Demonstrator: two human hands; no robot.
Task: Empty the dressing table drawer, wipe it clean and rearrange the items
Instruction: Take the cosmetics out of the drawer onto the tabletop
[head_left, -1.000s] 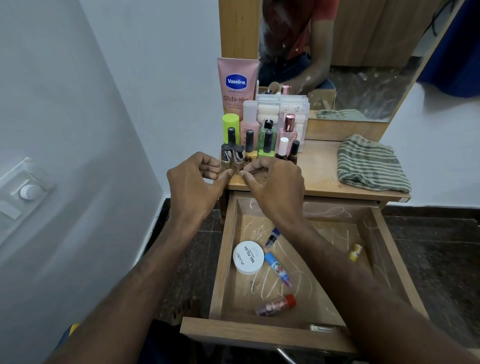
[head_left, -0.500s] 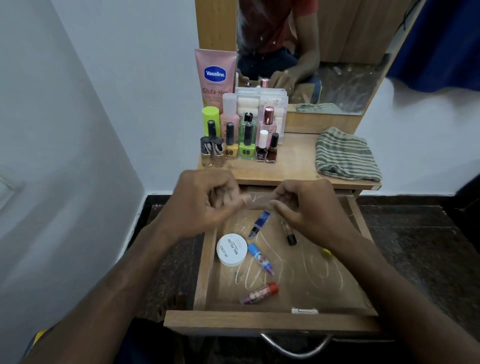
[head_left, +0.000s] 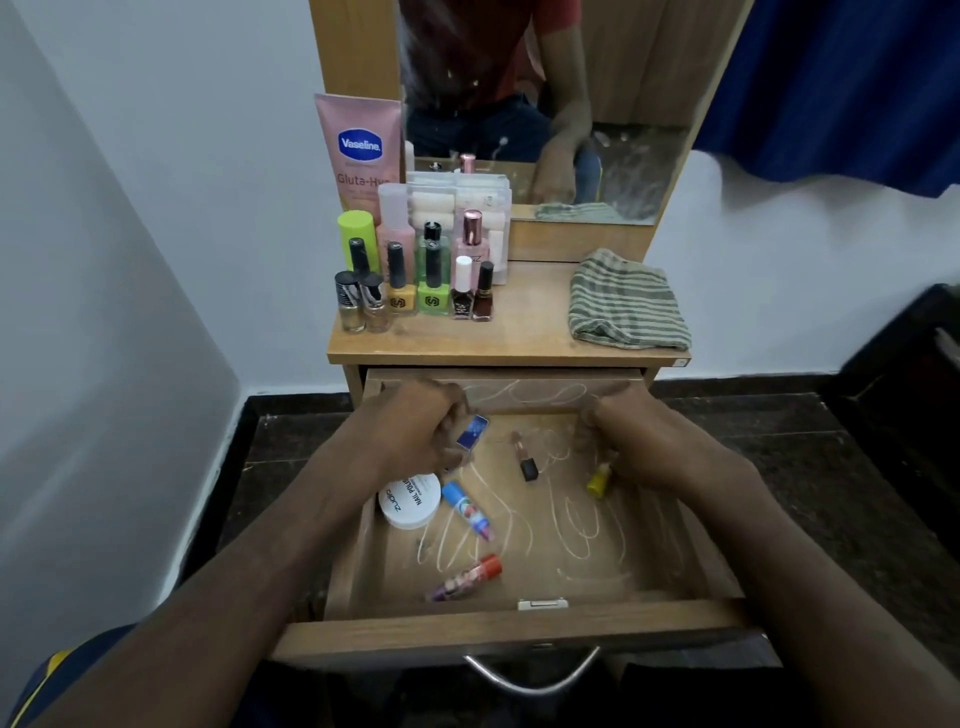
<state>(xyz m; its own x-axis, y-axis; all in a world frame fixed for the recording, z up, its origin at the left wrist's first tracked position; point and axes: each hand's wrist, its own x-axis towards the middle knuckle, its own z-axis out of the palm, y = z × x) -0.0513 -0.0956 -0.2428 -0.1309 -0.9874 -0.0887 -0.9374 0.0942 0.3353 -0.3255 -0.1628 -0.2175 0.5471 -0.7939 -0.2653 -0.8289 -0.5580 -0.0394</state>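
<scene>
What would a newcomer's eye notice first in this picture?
Two hands reach into the open wooden drawer: the left hand pinches a small blue tube, the right hand touches a small yellow bottle. Behind, upright nail polish bottles crowd the tabletop's left side.

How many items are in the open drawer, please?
6: blue tube in left hand, lipstick, yellow bottle by right hand, white jar, blue balm, red-capped tube; hands may hide more.
</scene>
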